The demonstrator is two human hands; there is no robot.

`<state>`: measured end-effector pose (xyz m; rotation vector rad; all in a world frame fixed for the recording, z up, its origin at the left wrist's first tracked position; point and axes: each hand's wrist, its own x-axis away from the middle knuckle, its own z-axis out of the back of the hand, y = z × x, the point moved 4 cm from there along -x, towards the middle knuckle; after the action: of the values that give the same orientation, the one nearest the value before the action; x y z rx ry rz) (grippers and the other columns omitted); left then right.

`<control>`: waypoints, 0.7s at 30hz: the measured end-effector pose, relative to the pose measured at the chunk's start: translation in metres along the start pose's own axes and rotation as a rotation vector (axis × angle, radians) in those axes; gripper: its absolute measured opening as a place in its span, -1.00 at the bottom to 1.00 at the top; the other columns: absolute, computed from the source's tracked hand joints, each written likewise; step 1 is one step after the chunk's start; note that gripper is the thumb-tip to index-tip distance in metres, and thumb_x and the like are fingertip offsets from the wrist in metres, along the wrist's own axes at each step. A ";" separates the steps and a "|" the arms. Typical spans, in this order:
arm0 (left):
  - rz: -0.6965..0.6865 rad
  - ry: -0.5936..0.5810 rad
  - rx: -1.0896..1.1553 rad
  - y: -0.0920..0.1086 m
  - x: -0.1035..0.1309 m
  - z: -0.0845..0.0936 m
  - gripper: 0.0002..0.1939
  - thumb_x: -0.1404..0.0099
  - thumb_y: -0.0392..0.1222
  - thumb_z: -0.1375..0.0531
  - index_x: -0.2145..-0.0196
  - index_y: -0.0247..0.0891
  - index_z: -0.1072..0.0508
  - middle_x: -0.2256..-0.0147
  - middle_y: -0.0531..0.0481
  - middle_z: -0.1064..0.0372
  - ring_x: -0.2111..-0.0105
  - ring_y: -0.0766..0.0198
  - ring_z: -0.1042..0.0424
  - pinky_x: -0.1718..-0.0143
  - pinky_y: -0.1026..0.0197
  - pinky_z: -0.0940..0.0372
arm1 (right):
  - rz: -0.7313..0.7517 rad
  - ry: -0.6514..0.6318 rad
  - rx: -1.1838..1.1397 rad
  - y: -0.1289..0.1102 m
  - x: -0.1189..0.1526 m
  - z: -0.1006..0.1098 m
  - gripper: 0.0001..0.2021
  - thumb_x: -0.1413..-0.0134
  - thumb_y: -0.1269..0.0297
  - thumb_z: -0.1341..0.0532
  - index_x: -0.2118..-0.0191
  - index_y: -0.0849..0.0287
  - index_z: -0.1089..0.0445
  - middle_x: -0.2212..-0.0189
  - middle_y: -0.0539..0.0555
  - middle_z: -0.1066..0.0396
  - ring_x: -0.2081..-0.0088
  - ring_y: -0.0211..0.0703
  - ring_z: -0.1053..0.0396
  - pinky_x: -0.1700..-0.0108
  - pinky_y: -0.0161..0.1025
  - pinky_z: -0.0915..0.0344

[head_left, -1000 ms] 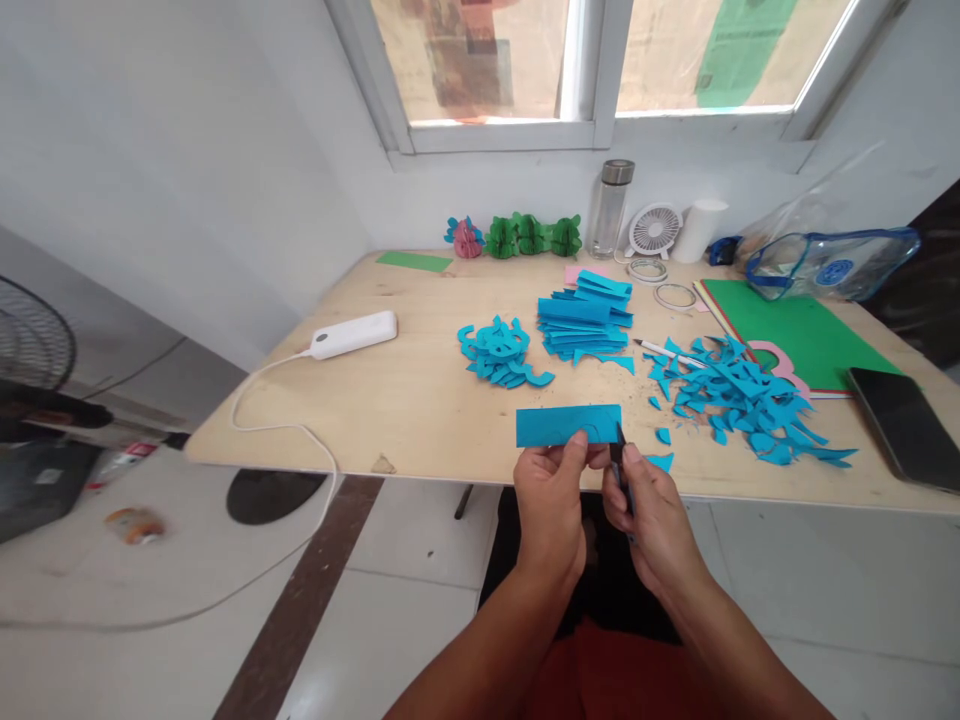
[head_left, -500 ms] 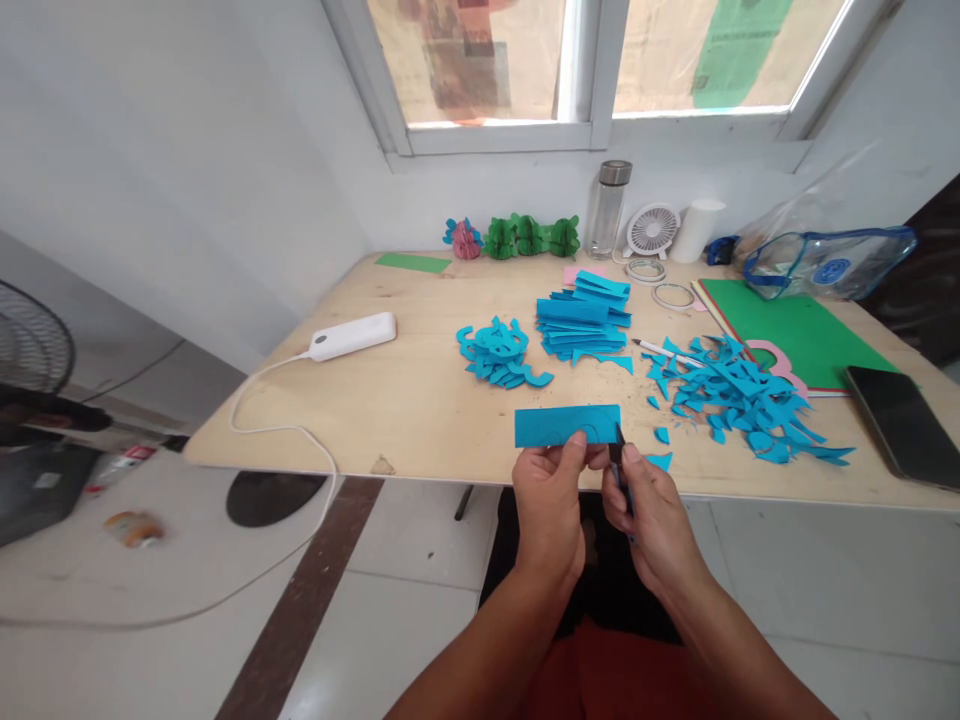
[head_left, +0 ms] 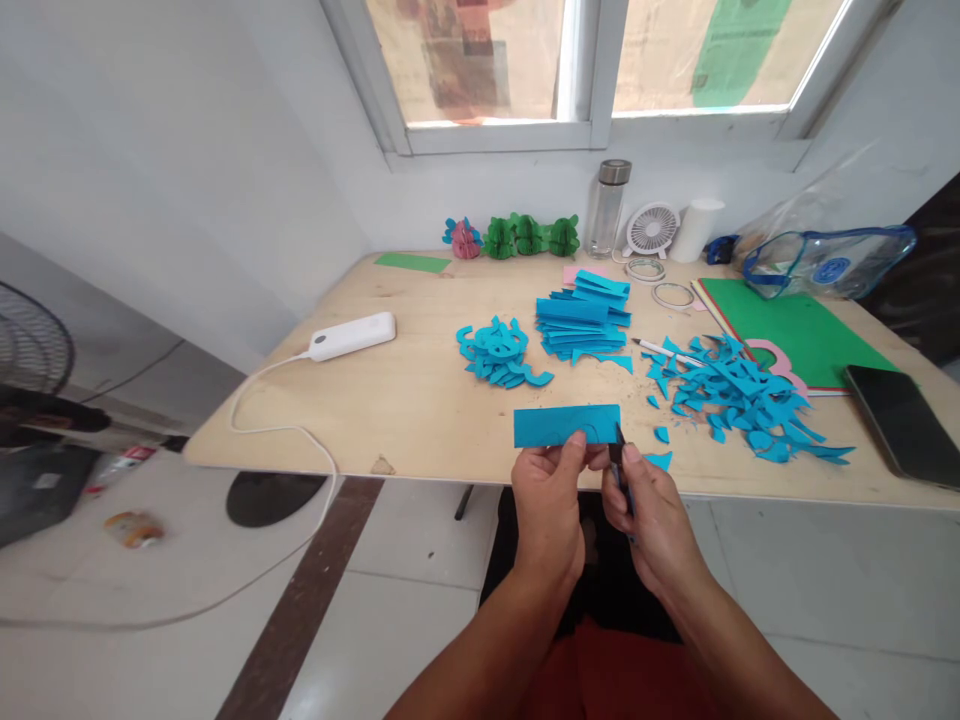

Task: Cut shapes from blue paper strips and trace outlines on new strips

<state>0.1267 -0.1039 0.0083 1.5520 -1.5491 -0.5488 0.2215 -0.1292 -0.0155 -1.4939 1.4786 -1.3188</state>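
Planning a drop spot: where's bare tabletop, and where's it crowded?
Bare: wide patch between the white device, curved blue cutouts and held blue strip; smaller one behind, between the green strip and blue stack. Crowded: right side, with blue scraps, green sheet, phone.

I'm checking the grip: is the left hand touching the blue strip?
Touching. The head view shows the left hand gripping the blue strip, thumb over its lower edge.

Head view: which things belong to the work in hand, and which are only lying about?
Likely part of the work:
blue strip in the left hand
dark tool in the right hand
stacked blue strips
curved blue pieces
blue scraps

Probably only lying about:
phone
white corded device
bottle
small fan
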 end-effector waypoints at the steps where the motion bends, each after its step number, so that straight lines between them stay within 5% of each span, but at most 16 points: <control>1: 0.000 0.004 0.003 0.000 0.000 0.000 -0.78 -0.03 -0.14 -0.38 0.40 -0.32 -0.49 0.44 0.00 -0.51 0.39 0.23 -0.52 0.22 0.20 -0.39 | 0.000 -0.001 0.000 0.000 0.000 0.000 -0.53 -0.11 -0.23 -0.14 0.39 0.17 -0.29 0.70 -0.16 -0.04 0.68 -0.40 0.08 0.64 -0.35 0.17; 21: 0.003 -0.017 0.033 0.007 0.003 -0.003 -0.80 -0.05 -0.18 -0.36 0.41 -0.32 -0.47 0.46 0.02 -0.48 0.42 0.28 -0.48 0.20 0.20 -0.36 | 0.000 -0.003 -0.038 -0.001 -0.001 0.000 -0.57 -0.14 -0.16 -0.16 0.34 0.18 -0.31 0.72 -0.19 -0.01 0.69 -0.43 0.12 0.65 -0.39 0.18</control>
<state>0.1260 -0.1052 0.0163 1.5733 -1.5807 -0.5388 0.2216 -0.1279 -0.0144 -1.5196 1.5093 -1.2945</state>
